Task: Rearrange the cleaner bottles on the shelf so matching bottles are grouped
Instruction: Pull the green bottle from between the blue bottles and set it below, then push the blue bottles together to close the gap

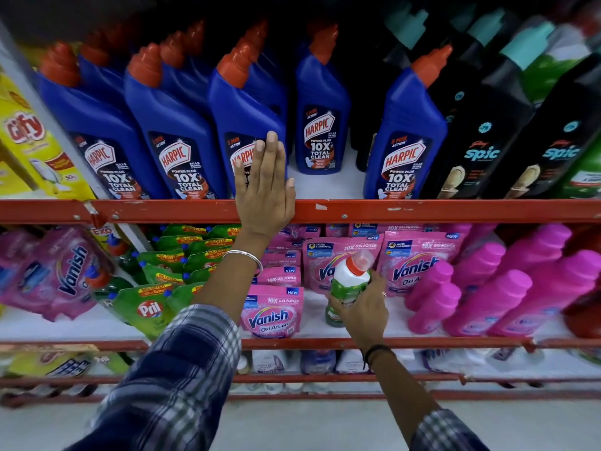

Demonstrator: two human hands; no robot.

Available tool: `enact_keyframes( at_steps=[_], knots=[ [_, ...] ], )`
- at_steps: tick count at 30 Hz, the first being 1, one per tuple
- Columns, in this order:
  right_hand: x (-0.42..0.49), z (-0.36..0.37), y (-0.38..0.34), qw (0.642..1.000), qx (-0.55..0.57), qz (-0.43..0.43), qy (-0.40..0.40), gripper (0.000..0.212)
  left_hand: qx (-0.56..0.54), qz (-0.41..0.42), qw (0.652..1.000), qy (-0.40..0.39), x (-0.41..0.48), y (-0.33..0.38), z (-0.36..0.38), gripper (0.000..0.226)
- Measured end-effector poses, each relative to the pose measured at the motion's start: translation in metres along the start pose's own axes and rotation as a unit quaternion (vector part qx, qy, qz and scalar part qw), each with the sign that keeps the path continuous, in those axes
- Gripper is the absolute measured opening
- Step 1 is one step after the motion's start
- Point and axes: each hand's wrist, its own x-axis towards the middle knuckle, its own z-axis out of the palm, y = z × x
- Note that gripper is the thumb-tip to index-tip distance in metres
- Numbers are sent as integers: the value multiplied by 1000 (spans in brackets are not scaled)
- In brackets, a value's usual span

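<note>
Two hands work at a red metal shelf rack [357, 211]. The left hand [263, 187], fingers extended and flat, rests against the label of a blue plastic Harpic bottle with an orange cap [242, 125], third in the front row on the upper shelf; its thumb lies by the bottle's right edge. The right hand [361, 309] grips a small green-and-white bottle with a red collar and clear cap [349, 281], fingers wrapped around its lower body, cap tilted up to the right, in front of pink Vanish pouches [271, 312] on the lower shelf.
</note>
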Motion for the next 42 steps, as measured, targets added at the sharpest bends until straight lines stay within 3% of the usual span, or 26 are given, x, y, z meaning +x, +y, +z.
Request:
enact_keyframes(
  at_steps=[4, 6, 10, 13, 18, 31, 42],
  knots=[
    [-4, -7, 4, 998, 9, -43, 50, 103, -1, -1, 1000, 8, 1, 0, 1, 66],
    [2, -15, -7, 990, 74, -60, 104, 95, 6, 2, 1000, 13, -1, 0, 1, 66],
    [42, -45, -68, 951, 196, -102, 217, 75, 10, 9, 1000, 21, -2, -1, 3, 64],
    [77, -63, -109, 938, 206, -105, 258, 85, 12, 11, 1000, 23, -1, -1, 3, 62],
    [105, -68, -132, 948, 153, -63, 270, 100, 19, 12, 999, 23, -1, -1, 3, 64],
    [106, -74, -140, 955, 110, -42, 271, 110, 20, 9, 999, 32, -1, -1, 2, 61],
    [111, -88, -145, 962, 114, -52, 244, 104, 11, 10, 999, 34, 0, -1, 2, 59]
  ],
)
